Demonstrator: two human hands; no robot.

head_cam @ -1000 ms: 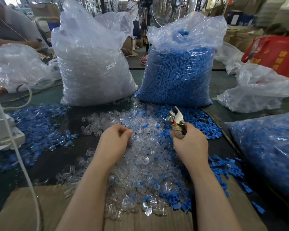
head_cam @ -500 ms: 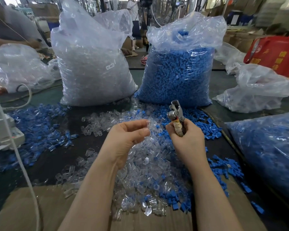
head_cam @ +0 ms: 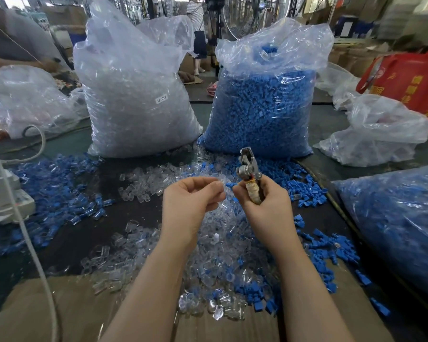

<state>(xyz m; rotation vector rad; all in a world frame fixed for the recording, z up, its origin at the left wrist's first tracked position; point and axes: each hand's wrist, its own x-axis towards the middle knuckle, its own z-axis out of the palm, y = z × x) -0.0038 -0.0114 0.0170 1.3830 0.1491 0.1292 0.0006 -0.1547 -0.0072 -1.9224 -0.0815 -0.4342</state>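
Pliers [head_cam: 248, 166] stand upright in my right hand [head_cam: 267, 208], grip clamped on their wrapped handle; my left hand [head_cam: 188, 206] pinches a clear cap [head_cam: 222, 181] just beside a blue plug [head_cam: 229, 185].

**A:** Where does the single view look from?

**B:** From the person's head, facing forward and down along both forearms onto the surface [head_cam: 139, 218].

**A:** How near is it?

**B:** Close. The left hand [head_cam: 190, 206] and right hand [head_cam: 265, 208] sit mid-frame. The wide lens also takes in the clear bag [head_cam: 134, 95] and blue bag [head_cam: 262, 107] just beyond.
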